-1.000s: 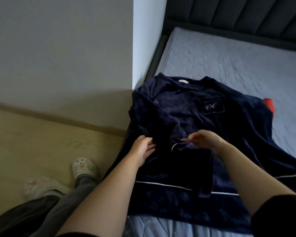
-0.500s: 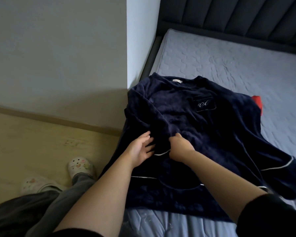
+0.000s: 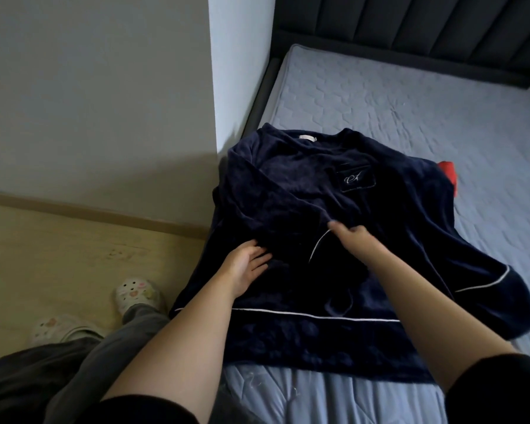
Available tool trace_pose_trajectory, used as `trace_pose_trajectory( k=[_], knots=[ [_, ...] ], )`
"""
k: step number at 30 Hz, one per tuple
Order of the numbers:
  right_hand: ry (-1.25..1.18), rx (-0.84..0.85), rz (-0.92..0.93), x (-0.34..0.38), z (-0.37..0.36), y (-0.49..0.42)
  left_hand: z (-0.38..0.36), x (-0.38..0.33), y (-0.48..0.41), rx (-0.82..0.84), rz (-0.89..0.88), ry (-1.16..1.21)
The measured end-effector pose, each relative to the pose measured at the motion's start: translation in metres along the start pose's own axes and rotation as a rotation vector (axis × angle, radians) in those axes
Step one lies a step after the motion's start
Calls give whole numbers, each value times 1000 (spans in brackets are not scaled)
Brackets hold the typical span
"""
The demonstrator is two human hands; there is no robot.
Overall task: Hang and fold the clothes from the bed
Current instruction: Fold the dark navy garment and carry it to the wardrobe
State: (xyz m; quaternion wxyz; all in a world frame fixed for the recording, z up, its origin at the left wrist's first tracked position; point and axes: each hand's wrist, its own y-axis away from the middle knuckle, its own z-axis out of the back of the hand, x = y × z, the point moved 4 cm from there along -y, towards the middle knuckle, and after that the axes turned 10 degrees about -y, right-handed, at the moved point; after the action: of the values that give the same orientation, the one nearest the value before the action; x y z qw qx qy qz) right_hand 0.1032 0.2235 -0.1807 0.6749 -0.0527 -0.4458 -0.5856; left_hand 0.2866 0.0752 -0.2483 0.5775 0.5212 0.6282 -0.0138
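A dark navy velvety pyjama top (image 3: 303, 191) with white piping and an embroidered chest pocket lies spread face up on the bed (image 3: 410, 111), its collar towards the headboard. Its left sleeve is folded across the body, the white-piped cuff lying near the middle. My left hand (image 3: 245, 264) rests flat with straight fingers on the folded sleeve at the left side. My right hand (image 3: 354, 240) pinches the fabric at the cuff near the middle of the top. The right sleeve trails out to the right edge.
A red item (image 3: 449, 175) peeks out from under the top at the right. A white wall corner (image 3: 224, 87) stands at the bed's left edge, with a dark padded headboard (image 3: 410, 29) at the back. Wooden floor (image 3: 74, 240) and my slippered feet (image 3: 135, 293) lie to the left.
My right hand has moved from the sleeve cuff up and right, drawing the fabric with it. My left hand has stayed on the folded sleeve. The camera has shifted slightly.
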Motion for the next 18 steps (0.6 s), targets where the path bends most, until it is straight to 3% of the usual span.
trace_pose_trajectory(
  k=[2, 4, 7, 8, 10, 11, 13, 16, 18],
  knots=[
    [200, 112, 15, -7, -15, 11, -1, 1, 2, 7, -10, 6],
    [216, 80, 127, -9, -14, 14, 0, 1, 3, 16, -14, 37],
    [-402, 231, 11, -18, 9, 15, 4, 2, 3, 27, -8, 126],
    [-458, 293, -48, -27, 18, 13, 6, 2, 3, 32, -4, 154],
    [-91, 221, -35, -46, 40, 9, 6, 3, 3, 45, -2, 175],
    [109, 100, -2, -58, 52, 4, 6, 4, 3, 48, -3, 170],
    [298, -48, 35, -74, 63, 2, 6, 6, 3, 48, -3, 164],
    [247, 81, 13, -81, 58, 3, 7, 7, 2, 36, 0, 173],
    [469, 136, -51, -84, 58, 3, 8, 9, 2, 31, 5, 190]
  ],
)
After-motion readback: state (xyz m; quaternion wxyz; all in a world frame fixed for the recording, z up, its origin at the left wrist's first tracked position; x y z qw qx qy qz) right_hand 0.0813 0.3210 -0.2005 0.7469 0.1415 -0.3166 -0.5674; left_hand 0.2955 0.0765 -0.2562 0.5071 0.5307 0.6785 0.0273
